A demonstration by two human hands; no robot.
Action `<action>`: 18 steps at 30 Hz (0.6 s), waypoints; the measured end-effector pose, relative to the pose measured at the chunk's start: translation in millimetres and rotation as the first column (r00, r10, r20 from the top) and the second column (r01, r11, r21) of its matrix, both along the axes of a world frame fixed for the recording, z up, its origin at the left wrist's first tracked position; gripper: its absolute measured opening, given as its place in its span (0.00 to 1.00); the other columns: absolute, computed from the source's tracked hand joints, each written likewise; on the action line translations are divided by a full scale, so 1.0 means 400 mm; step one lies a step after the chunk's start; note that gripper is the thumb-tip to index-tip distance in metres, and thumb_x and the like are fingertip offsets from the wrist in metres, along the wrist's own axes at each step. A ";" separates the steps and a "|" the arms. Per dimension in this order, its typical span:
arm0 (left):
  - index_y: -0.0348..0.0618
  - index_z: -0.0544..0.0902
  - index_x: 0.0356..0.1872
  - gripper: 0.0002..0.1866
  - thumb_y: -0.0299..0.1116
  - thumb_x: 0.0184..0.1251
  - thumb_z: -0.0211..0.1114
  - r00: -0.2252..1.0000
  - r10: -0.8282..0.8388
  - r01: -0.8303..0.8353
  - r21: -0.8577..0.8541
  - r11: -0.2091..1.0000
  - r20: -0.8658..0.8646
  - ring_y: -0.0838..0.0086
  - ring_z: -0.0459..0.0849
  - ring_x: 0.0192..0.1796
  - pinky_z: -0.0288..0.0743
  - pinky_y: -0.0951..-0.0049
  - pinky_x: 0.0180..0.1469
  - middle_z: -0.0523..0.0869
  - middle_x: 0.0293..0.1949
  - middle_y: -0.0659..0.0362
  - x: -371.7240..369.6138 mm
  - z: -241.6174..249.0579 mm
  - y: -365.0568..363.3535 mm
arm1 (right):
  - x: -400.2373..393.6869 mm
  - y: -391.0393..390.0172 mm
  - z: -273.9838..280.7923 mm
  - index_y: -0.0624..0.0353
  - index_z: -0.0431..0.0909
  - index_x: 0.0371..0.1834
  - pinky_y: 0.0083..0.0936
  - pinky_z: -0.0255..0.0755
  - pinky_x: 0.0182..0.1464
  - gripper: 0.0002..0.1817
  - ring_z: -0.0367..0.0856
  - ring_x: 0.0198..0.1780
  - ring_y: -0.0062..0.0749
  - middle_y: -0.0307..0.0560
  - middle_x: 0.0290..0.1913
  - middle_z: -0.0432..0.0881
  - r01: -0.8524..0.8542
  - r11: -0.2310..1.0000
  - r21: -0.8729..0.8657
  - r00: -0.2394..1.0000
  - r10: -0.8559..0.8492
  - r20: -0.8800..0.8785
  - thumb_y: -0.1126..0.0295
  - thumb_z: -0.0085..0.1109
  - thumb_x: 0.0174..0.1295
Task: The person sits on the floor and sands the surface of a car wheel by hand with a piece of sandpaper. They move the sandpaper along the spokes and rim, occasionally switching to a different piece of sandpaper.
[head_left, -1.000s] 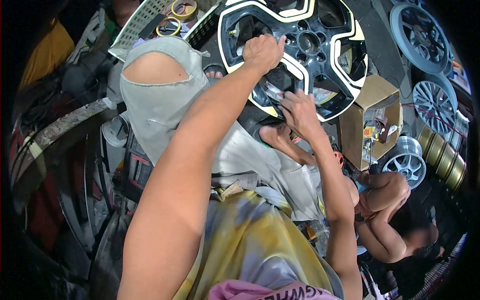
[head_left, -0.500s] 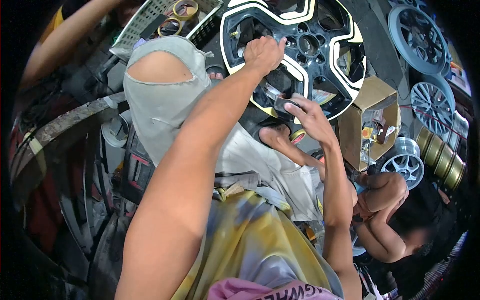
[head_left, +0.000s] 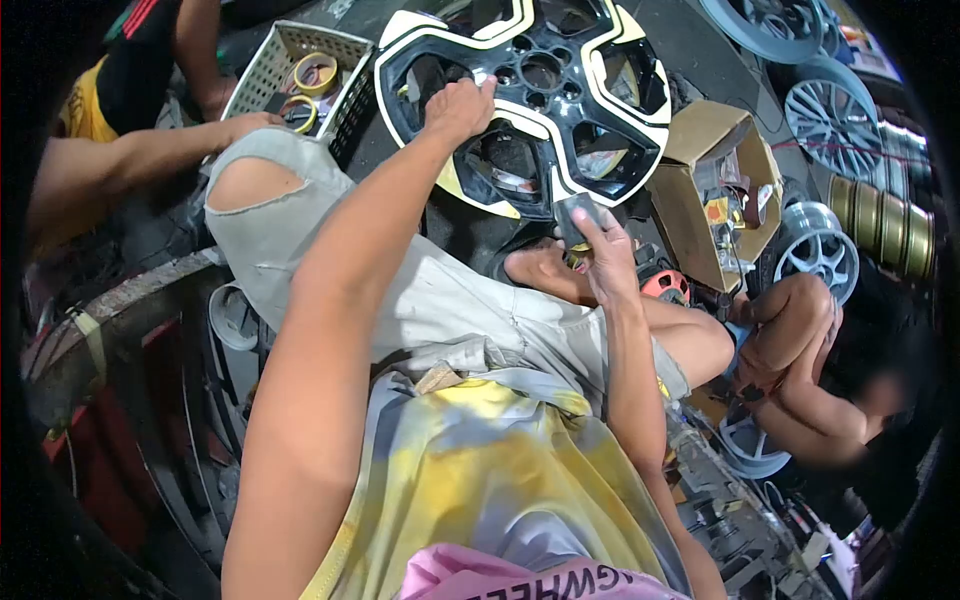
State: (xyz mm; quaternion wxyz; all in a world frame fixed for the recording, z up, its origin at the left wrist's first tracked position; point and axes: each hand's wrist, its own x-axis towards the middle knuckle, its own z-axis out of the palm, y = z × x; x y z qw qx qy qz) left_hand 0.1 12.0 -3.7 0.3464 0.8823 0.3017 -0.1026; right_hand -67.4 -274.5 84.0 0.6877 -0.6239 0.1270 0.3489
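A black alloy wheel rim (head_left: 573,92) with cream and white raised faces lies at the top of the head view. My left hand (head_left: 460,108) is closed on one of its spokes, fingers curled and thumb stretched toward the hub. At the near edge of the rim, my right hand (head_left: 607,250) pinches a dark grey flat pad (head_left: 572,218) between thumb and fingers. The pad touches or overlaps the rim's outer edge; its underside is hidden. My bare foot (head_left: 545,270) is just below that edge.
A plastic basket (head_left: 348,118) holds tape rolls (head_left: 315,75). To the right stand an open cardboard box (head_left: 690,215) with small items, silver wheels (head_left: 820,245) and a gold wheel barrel (head_left: 875,225). One person's hand (head_left: 250,125) is near the basket; another person (head_left: 790,370) sits at right.
The view has shifted, so the rim appears farther left and higher. My right hand and the pad have moved along the rim's near edge to the right. My left hand stays on the spoke.
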 end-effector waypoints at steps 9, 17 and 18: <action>0.30 0.88 0.45 0.35 0.58 0.81 0.48 0.932 -0.215 0.150 0.230 0.962 0.293 0.34 0.86 0.53 0.78 0.41 0.59 0.88 0.46 0.32 0.055 0.177 0.091 | -0.038 0.002 -0.049 0.70 0.84 0.55 0.21 0.77 0.52 0.16 0.82 0.48 0.20 0.43 0.48 0.88 -0.037 0.998 -0.043 0.963 0.047 0.264 0.75 0.73 0.67; 0.32 0.89 0.38 0.25 0.49 0.76 0.61 0.717 -0.640 0.550 0.342 0.762 0.275 0.41 0.89 0.40 0.80 0.49 0.45 0.87 0.33 0.34 0.025 0.511 0.052 | -0.049 0.028 0.019 0.68 0.77 0.56 0.24 0.81 0.42 0.15 0.86 0.35 0.25 0.47 0.43 0.88 -0.039 0.998 0.043 0.976 0.029 0.214 0.71 0.65 0.73; 0.29 0.87 0.37 0.23 0.45 0.77 0.60 0.640 -0.700 0.621 0.324 0.714 0.316 0.41 0.88 0.38 0.80 0.51 0.44 0.87 0.32 0.34 0.008 0.558 0.038 | -0.049 0.030 0.026 0.66 0.76 0.57 0.25 0.82 0.39 0.14 0.86 0.33 0.26 0.48 0.42 0.88 -0.039 0.999 -0.009 0.980 0.040 0.195 0.71 0.63 0.75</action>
